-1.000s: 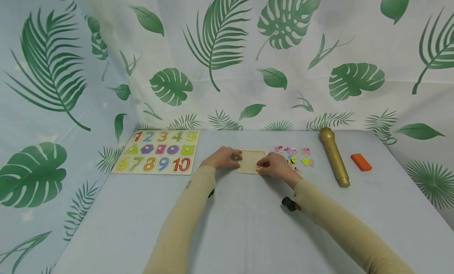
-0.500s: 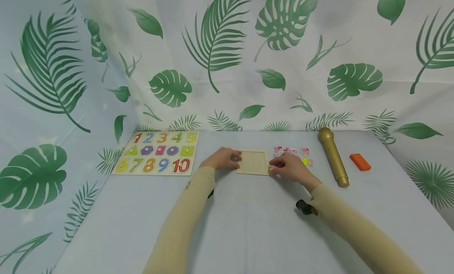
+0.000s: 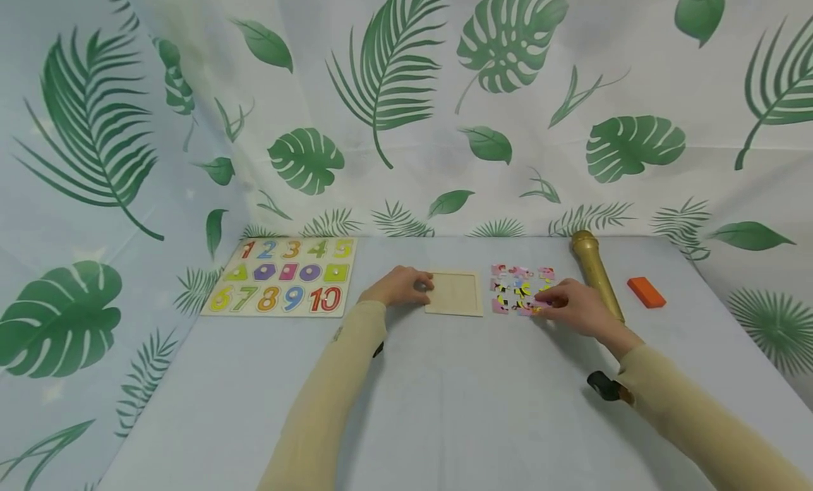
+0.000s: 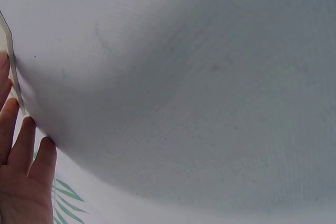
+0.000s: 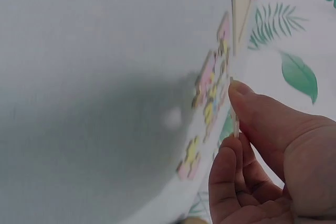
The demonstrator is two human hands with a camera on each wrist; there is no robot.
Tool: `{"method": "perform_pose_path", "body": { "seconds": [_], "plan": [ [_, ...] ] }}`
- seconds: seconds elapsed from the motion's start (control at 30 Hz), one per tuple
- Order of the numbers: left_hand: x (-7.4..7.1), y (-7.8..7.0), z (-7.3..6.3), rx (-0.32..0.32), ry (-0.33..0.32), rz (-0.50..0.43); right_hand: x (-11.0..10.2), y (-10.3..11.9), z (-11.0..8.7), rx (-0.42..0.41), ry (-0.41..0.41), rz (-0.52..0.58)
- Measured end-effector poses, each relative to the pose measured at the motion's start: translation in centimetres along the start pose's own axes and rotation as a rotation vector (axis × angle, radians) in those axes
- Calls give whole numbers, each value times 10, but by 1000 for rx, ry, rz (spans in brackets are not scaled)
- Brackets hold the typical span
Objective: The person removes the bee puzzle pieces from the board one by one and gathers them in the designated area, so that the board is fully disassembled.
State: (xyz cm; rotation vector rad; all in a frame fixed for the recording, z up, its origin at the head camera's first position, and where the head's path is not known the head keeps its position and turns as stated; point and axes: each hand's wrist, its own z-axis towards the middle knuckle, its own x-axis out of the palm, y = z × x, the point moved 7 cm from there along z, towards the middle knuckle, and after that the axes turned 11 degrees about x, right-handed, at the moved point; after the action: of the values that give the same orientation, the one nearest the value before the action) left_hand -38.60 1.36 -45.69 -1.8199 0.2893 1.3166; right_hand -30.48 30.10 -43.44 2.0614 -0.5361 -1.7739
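My left hand (image 3: 400, 286) holds the left edge of a small square wooden puzzle tray (image 3: 454, 294), its bare recess facing up. In the left wrist view its fingers (image 4: 44, 158) lie along the tray's edge. To the right of the tray lie several pink and yellow jigsaw pieces (image 3: 521, 271) with a bee picture, set slightly apart in rows. Over their right side is my right hand (image 3: 579, 307). Between thumb and fingers it pinches a thin jigsaw piece (image 5: 234, 116), seen edge-on in the right wrist view, so its printed face is hidden.
A number and shape board (image 3: 279, 277) lies at the back left. Right of the pieces are a gold microphone (image 3: 593, 265), partly covered by my right hand, and an orange block (image 3: 646, 292). A leaf-patterned curtain (image 3: 406, 180) bounds the table at the back.
My right hand has moved rightward, away from the tray's right edge and across the jigsaw pieces, uncovering more of them. My left hand stays at the tray's left edge.
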Motion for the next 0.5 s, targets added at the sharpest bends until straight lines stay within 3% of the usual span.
{"method": "perform_pose_path", "body": {
  "seconds": [0.5],
  "plan": [
    [2,3,2,7,0,2,-5,-16,2,2,-7,-63]
  ]
}}
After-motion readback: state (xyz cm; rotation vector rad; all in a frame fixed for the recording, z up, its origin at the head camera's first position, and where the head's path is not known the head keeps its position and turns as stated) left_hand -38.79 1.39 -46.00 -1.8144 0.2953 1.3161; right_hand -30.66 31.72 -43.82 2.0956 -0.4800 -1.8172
